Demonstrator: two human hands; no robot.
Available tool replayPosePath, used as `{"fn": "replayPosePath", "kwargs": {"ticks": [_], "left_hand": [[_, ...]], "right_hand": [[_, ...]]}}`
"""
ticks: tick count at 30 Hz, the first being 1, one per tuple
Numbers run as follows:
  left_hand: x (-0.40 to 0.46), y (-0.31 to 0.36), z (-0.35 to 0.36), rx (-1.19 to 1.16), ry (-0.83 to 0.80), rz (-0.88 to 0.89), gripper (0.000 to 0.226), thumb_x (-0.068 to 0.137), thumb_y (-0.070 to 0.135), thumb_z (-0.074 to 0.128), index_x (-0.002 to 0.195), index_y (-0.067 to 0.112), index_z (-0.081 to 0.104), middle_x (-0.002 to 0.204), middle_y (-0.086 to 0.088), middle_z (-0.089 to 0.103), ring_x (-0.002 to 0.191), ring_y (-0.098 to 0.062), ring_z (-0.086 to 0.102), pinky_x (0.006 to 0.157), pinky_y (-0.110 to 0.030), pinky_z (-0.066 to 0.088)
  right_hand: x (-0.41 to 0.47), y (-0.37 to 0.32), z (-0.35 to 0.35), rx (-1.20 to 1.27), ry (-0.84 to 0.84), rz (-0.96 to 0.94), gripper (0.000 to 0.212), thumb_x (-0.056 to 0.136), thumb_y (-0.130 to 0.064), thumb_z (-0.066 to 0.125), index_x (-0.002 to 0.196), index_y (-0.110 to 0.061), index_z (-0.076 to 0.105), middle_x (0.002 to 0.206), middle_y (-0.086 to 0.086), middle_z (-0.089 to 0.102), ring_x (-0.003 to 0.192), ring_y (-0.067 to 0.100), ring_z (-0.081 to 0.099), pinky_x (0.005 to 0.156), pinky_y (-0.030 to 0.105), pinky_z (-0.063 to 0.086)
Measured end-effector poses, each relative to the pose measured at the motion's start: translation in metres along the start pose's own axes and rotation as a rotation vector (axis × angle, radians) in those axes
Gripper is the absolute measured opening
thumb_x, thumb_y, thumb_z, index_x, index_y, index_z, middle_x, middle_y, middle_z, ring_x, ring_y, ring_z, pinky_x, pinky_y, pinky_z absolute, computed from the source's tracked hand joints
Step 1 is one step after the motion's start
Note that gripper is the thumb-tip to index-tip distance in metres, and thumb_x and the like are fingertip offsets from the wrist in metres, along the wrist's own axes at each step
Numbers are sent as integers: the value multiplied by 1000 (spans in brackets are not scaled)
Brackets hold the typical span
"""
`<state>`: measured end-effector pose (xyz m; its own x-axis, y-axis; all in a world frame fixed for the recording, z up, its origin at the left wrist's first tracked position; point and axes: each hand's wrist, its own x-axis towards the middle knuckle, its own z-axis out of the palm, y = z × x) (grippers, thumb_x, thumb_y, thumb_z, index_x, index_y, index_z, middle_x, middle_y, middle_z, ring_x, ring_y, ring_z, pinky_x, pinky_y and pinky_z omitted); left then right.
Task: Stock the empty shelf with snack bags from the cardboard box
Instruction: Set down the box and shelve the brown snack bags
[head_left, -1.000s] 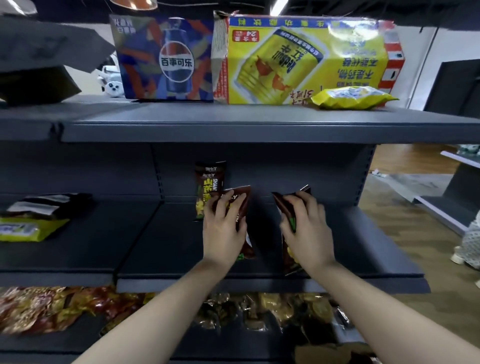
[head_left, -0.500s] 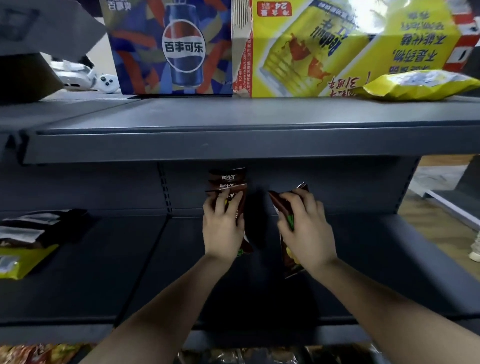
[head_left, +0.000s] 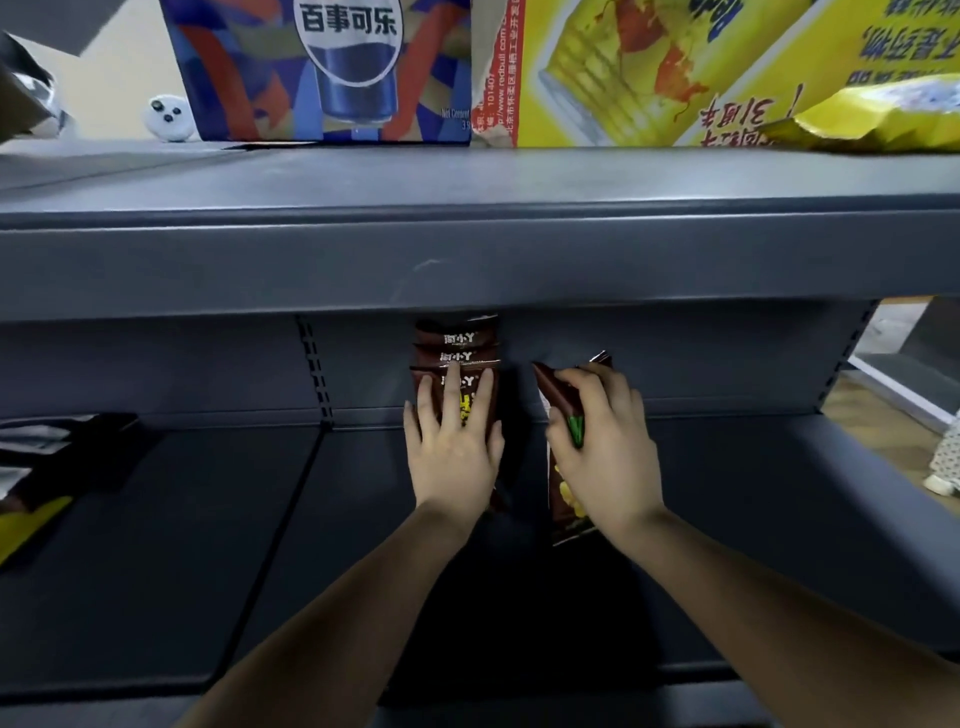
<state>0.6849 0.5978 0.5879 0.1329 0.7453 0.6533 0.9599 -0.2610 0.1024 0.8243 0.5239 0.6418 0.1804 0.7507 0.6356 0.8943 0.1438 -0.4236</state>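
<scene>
My left hand (head_left: 453, 451) lay flat, fingers straight, pressing 3 brown snack bags (head_left: 457, 358) stacked against the far wall of the grey shelf (head_left: 260, 545). My right hand (head_left: 605, 447) gripped another brown bag (head_left: 563, 499) just right.

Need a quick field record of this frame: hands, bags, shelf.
left hand: flat, fingers straight, pressing the front bag of the row
row: three brown bags upright at the shelf back
right hand: grip on a brown bag, beside the row
shelf: dark grey, bare left of the row
top shelf: cola box, yellow box
</scene>
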Motion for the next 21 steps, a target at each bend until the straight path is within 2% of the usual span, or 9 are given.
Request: {"fn": "replayPosePath", "kwargs": {"ticks": [6,10,13,15,16,18,20,21], "left_hand": [[2,2,-1,-49,-51,-19,54,94,39,28,146,27,30,151,-9,31,134,-37,32,107,-56,31],[-3,-9,-7,-346,-60,1,59,95,34,28,148,12,20,155,-10,15,140,-31,14,115,-48,22],[-10,-18,-18,-576,-53,-112,64,96,32,39,149,8,13,155,-11,11,142,-23,7,117,-36,15],[-14,-22,-23,-726,-118,-286,65,94,28,49,148,9,17,151,-9,18,141,-20,13,113,-28,16],[-14,-25,-22,-774,-165,-366,62,93,27,53,145,10,26,146,-8,27,137,-19,21,110,-25,19],[-12,-31,-17,-885,-221,-514,42,88,26,61,127,14,49,127,-8,49,123,-19,42,105,-26,33],[-9,-32,-16,-996,-234,-654,25,84,24,67,105,17,55,110,-8,59,106,-20,57,93,-30,46],[-7,-30,-17,-1029,-226,-691,21,84,20,68,100,18,55,106,-8,60,98,-18,59,86,-25,48]], "right_hand": [[-5,-7,14,16,-31,6,41,85,-29,55,125,-25,49,132,-2,45,116,21,44,69,40,56],[-9,-17,19,84,-38,26,41,86,-28,57,126,-26,49,134,-6,43,118,18,42,73,39,54],[-16,-30,24,150,-36,9,40,85,-29,57,124,-28,50,133,-8,44,119,16,43,76,34,51],[-20,-37,28,179,-40,1,39,86,-28,58,124,-28,51,132,-8,44,120,15,43,75,28,46],[-22,-40,30,189,-44,4,40,86,-28,58,125,-27,51,132,-8,44,120,15,43,75,26,45],[-23,-46,34,200,-46,16,40,86,-28,58,125,-27,51,131,-9,44,119,14,43,74,27,46],[-23,-52,38,202,-36,30,39,86,-29,58,125,-26,51,130,-9,44,118,15,43,72,30,49],[-22,-55,40,195,-35,34,39,87,-30,57,125,-26,51,130,-8,44,118,15,43,71,31,49]]}}
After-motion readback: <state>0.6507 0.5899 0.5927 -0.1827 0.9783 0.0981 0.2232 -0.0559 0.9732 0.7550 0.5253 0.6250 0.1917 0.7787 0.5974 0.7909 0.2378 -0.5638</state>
